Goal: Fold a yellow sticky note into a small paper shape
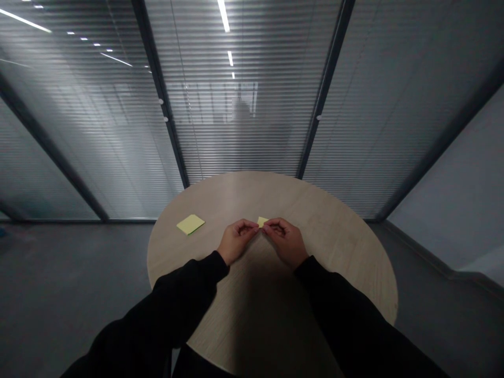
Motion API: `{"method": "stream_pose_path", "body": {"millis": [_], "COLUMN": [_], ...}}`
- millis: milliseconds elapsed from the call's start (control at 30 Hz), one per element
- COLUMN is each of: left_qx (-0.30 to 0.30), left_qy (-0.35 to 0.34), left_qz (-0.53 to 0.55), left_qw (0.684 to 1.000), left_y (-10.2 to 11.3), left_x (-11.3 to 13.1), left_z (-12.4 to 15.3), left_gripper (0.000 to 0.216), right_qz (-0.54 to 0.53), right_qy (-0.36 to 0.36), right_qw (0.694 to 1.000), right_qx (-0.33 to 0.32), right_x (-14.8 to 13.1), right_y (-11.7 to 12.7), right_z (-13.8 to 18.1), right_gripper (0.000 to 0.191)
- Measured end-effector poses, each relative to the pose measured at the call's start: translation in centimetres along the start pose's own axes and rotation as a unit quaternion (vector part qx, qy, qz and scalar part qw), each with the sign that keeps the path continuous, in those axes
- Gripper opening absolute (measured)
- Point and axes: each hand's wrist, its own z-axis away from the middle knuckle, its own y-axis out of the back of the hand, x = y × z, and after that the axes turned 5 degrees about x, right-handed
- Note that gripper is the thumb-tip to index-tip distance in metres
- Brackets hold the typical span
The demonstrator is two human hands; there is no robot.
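A small piece of yellow paper (262,221) is pinched between my two hands above the middle of the round table. My left hand (238,239) grips its left edge with thumb and fingertips. On the other side, my right hand (286,240) pinches the right edge, and its fingers cover part of the paper. Left of my hands lies a pad of yellow sticky notes (191,224), flat on the wood, with a thin green edge at its front.
The round light-wood table (244,189) fills the middle. Behind it stands a glass partition with blinds (244,142) and dark frames. A pale wall (457,210) rises at the right, and grey floor (79,283) surrounds the table.
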Motion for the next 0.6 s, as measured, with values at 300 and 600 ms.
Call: {"method": "stream_pose_path", "body": {"millis": [300,600], "left_qx": [0.004,-0.013], "left_qy": [-0.004,-0.016], "left_qz": [-0.004,0.013], "left_qw": [1.0,1.0], "left_y": [-0.15,-0.22], "left_x": [0.14,0.14], "left_z": [0.09,0.05], "left_gripper": [0.039,0.036], "right_qz": [-0.01,-0.033], "right_qy": [-0.001,-0.019], "right_qw": [1.0,0.999], "right_qx": [0.003,0.005], "right_x": [0.31,0.53], "right_y": [-0.13,-0.25], "right_z": [0.07,0.05], "right_gripper": [0.032,0.032]}}
